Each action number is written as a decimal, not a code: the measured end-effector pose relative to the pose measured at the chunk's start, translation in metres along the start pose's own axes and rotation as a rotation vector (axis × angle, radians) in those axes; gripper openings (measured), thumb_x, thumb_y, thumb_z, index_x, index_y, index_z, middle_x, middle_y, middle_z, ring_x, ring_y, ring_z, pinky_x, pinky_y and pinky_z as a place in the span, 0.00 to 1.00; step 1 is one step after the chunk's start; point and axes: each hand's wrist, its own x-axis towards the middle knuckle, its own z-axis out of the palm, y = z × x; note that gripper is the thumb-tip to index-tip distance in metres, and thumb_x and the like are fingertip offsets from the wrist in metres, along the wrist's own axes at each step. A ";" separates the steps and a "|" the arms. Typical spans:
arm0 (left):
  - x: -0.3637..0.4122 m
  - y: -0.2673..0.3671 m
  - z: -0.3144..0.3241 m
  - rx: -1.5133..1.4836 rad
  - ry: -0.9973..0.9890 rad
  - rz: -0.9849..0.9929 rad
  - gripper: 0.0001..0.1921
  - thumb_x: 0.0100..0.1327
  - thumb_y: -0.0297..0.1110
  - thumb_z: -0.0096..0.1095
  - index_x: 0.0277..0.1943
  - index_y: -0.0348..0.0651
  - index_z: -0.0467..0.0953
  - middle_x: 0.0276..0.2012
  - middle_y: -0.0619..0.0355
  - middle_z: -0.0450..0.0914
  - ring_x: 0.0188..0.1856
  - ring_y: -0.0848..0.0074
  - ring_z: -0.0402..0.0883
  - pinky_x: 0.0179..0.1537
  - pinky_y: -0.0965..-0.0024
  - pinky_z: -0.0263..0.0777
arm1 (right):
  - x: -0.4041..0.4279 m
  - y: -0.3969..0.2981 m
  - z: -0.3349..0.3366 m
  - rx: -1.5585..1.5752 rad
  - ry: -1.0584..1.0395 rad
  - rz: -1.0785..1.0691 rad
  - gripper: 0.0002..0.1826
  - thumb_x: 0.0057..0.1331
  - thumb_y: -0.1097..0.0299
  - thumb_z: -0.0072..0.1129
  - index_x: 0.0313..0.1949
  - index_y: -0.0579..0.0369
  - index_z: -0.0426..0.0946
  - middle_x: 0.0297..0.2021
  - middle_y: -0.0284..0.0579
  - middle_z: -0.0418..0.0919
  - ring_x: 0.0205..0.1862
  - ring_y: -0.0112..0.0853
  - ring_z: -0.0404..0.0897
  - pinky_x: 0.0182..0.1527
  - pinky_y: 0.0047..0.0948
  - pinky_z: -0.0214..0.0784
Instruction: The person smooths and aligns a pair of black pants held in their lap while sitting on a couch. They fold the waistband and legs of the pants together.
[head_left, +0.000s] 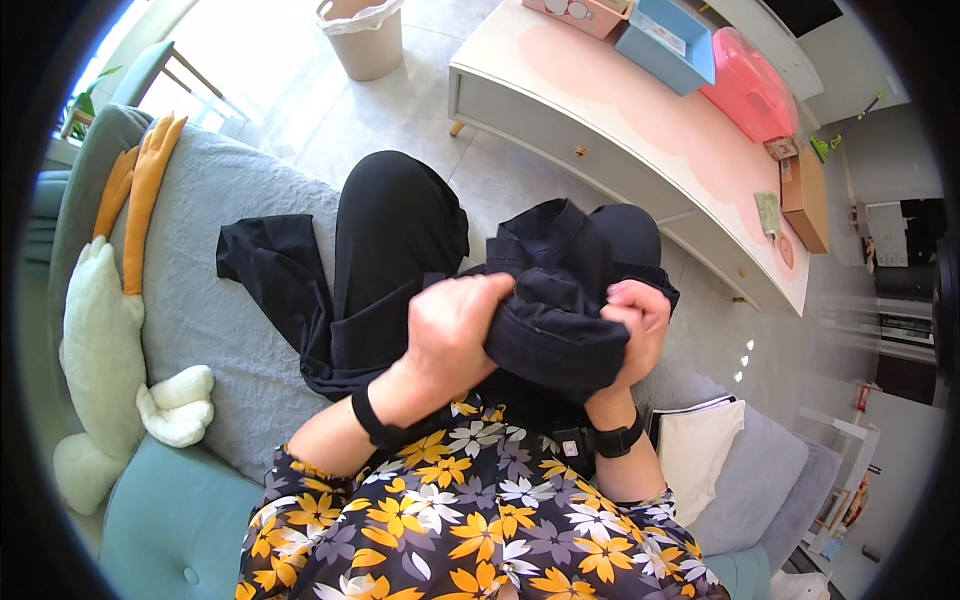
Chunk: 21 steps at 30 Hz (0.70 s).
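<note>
A black cloth garment, which looks like a pair of trousers, lies bunched up over my lap. My left hand grips its gathered edge from the left, thumb on top. On the opposite side my right hand has its fingers curled around the same edge. Between the two fists the cloth forms a thick, rounded fold with a seam. One long part of the garment trails across my thigh onto the grey sofa cover. Its other parts are hidden in the bunched folds.
A white plush goose lies along the sofa's left side. Folded light clothes rest at my right. Ahead stands a white coffee table bearing a blue bin, a pink case and a cardboard box. A waste bin stands on the floor.
</note>
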 end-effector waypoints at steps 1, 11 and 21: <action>0.006 -0.005 -0.004 0.008 -0.051 -0.015 0.19 0.43 0.32 0.70 0.40 0.37 0.76 0.25 0.52 0.75 0.28 0.59 0.78 0.31 0.63 0.71 | -0.001 -0.005 0.003 0.077 0.004 -0.057 0.09 0.51 0.73 0.62 0.28 0.58 0.71 0.31 0.49 0.77 0.32 0.41 0.79 0.37 0.34 0.72; 0.001 0.018 -0.007 -0.315 -0.275 0.230 0.22 0.37 0.22 0.67 0.41 0.29 0.73 0.31 0.44 0.76 0.33 0.53 0.79 0.38 0.60 0.75 | 0.001 0.000 0.002 0.189 -0.077 0.220 0.12 0.58 0.67 0.57 0.39 0.60 0.80 0.27 0.44 0.78 0.27 0.33 0.76 0.31 0.27 0.67; 0.051 -0.007 -0.050 -1.006 -0.975 -0.729 0.14 0.57 0.25 0.70 0.44 0.29 0.75 0.31 0.56 0.84 0.36 0.84 0.81 0.40 0.77 0.74 | -0.001 -0.005 -0.017 0.591 -0.410 0.736 0.15 0.56 0.80 0.63 0.44 0.65 0.76 0.41 0.46 0.83 0.43 0.27 0.80 0.47 0.26 0.72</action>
